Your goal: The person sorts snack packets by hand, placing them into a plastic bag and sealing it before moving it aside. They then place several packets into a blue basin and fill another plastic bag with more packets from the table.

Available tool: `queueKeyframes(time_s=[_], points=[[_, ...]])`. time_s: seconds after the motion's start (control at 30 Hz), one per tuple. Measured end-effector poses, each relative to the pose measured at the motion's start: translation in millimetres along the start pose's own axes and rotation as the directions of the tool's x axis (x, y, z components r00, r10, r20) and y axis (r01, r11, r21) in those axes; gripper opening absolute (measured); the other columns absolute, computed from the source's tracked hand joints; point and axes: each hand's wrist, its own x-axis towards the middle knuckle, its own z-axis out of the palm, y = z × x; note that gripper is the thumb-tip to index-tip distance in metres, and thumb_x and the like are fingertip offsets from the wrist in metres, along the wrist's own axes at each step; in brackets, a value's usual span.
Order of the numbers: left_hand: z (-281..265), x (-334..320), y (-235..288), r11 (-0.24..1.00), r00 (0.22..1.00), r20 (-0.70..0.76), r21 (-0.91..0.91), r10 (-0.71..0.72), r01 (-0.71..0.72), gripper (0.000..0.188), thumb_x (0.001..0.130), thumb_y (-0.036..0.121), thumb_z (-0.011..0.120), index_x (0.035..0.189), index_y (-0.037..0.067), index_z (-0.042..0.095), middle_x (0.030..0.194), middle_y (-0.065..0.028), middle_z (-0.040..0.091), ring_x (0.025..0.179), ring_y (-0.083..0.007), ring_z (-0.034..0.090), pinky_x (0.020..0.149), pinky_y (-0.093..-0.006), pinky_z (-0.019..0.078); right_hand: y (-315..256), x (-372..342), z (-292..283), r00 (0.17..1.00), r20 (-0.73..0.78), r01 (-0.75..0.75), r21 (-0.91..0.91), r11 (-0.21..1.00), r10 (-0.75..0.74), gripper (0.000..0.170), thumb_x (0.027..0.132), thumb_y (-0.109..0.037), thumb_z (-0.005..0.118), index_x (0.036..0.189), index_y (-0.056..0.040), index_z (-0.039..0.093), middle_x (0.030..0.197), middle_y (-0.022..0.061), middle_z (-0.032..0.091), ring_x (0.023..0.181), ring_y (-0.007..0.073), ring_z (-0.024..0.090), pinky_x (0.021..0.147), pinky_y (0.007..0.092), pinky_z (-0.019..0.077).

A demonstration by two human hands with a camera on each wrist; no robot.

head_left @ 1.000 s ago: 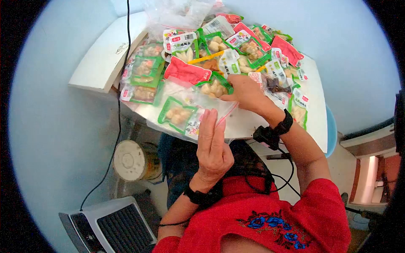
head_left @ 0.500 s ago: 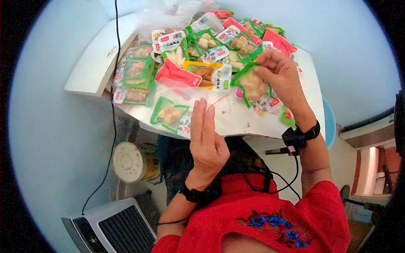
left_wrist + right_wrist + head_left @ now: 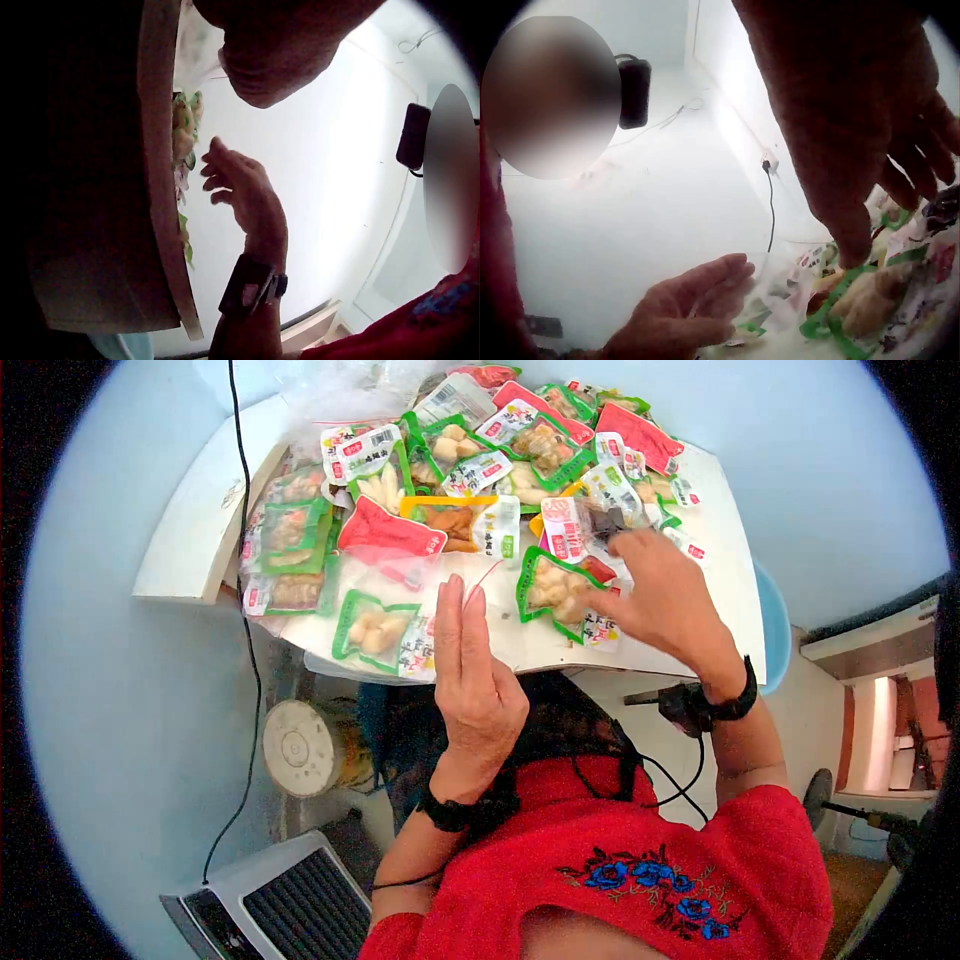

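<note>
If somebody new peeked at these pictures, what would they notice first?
Probably the colourful heap of packets, many edged in green and some red, spread across the white table. Next might come the blue flowers on the red top, low in the head view, then the right hand by a green-edged packet.

1. Clock directions are taken from the right hand (image 3: 655, 595) in the head view.
2. At 3 o'clock, bare white tabletop (image 3: 735, 585) gives room out to the edge.
3. At 9 o'clock, the green-edged packet (image 3: 553, 592) blocks the way at thumb and fingers; beyond it, a narrow bare strip separates it from the upright left hand (image 3: 480, 705).
4. That hand, at 8 o'clock, walls off the clear bag (image 3: 395, 572).
5. From 10 to 12 o'clock, overlapping packets (image 3: 545, 445) obstruct any low pass.
6. Farther off at 9 o'clock, a black cable (image 3: 246, 610) hangs across.
</note>
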Motion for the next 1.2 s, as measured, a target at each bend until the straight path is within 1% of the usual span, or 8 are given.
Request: queueKeyframes(time_s=[0.03,0.23,0.47,0.67,0.83,0.93,1.07,1.2], points=[[1.0,-0.3,0.2,1.0,1.0,0.002,0.01,0.01,-0.011,0.064,0.073,-0.018,0.042,0.136,-0.007,0.045,0.142,-0.0295,0.041,0.132,-0.0448,0.042,0.11,-0.0474,0.035,1.2,-7.5,2.3,0.998,0.05,-0.022,-0.064,0.998,0.026,0.052,0.07,-0.034,0.082,0.103,-0.0026,0.057,0.098,0.0201,0.062,0.093,0.0368,0.061,0.075,0.0457,0.0503],[3.1,-1.0,1.0,0.999,0.999,0.02,0.025,0.043,-0.043,0.061,0.076,-0.017,0.04,0.136,-0.006,0.045,0.143,-0.0296,0.042,0.131,-0.0444,0.043,0.108,-0.0448,0.0368,5.5,-20.0,24.6,0.977,0.069,-0.213,0.207,0.955,0.202,0.043,0.068,-0.03,0.084,0.09,-0.0039,0.058,0.086,0.0184,0.064,0.081,0.0376,0.063,0.071,0.0455,0.0502],[2.2,-1.9,-0.7,0.999,0.998,0.033,0.015,0.05,-0.05,0.062,0.075,-0.017,0.04,0.136,-0.007,0.045,0.143,-0.0294,0.041,0.132,-0.0453,0.041,0.11,-0.0463,0.0348,16.8,-20.4,35.0,0.964,0.064,-0.256,0.482,0.838,0.257,0.021,0.073,-0.012,0.076,0.082,-0.0035,0.059,0.079,0.0108,0.063,0.075,0.0219,0.063,0.065,0.0343,0.0494],[2.7,-2.9,-1.6,0.998,0.997,0.053,0.026,0.056,-0.058,0.065,0.072,-0.017,0.039,0.136,-0.006,0.045,0.144,-0.0288,0.039,0.135,-0.0451,0.037,0.112,-0.0482,0.0314,9.7,-31.1,19.3,0.952,0.03,-0.176,0.868,0.464,0.304,0.007,0.087,-0.004,0.064,0.091,-0.0029,0.058,0.078,-0.0002,0.062,0.072,0.0079,0.059,0.062,0.0258,0.0485],[2.3,-1.8,1.4,0.998,0.997,0.057,0.018,0.06,-0.061,0.062,0.076,-0.015,0.041,0.136,-0.005,0.045,0.145,-0.0289,0.037,0.136,-0.0471,0.035,0.112,-0.0513,0.0299,-7.2,-37.6,5.5,0.898,0.379,-0.404,0.911,0.078,0.223,0.013,0.094,-0.009,0.06,0.105,-0.0035,0.057,0.086,0.002,0.065,0.072,0.0063,0.062,0.063,0.022,0.0518],[-0.6,-2.4,5.9,0.996,0.997,0.064,0.076,0.035,-0.04,0.056,0.083,-0.007,0.049,0.138,0.001,0.048,0.145,-0.0269,0.04,0.134,-0.0451,0.04,0.108,-0.0522,0.034,-25.5,-32.9,16.4,0.879,0.455,-0.441,0.889,-0.121,0.142,0.019,0.095,-0.01,0.059,0.112,-0.0023,0.057,0.086,0.0036,0.067,0.074,0.0093,0.065,0.065,0.0241,0.0544],[-1.5,-5.0,3.0,0.992,0.995,0.061,0.094,0.081,-0.087,0.054,0.085,-0.005,0.05,0.139,0.001,0.047,0.146,-0.0266,0.04,0.135,-0.0442,0.039,0.108,-0.0525,0.0338,-49.1,-24.0,30.6,0.888,0.456,-0.422,0.861,-0.285,0.061,0.026,0.097,-0.009,0.056,0.121,-0.0002,0.056,0.1,0.0082,0.067,0.086,0.014,0.067,0.072,0.027,0.0563],[-4.2,-6.4,0.5,0.993,0.993,0.071,0.067,0.095,-0.1,0.058,0.082,-0.006,0.047,0.139,-0.002,0.044,0.146,-0.0283,0.038,0.136,-0.046,0.036,0.111,-0.0533,0.0295,-59.0,-9.9,48.1,0.889,0.448,-0.455,0.844,-0.285,-0.092,0.028,0.1,-0.013,0.051,0.125,-0.0005,0.054,0.106,0.0083,0.066,0.093,0.0156,0.066,0.078,0.0305,0.0574]])
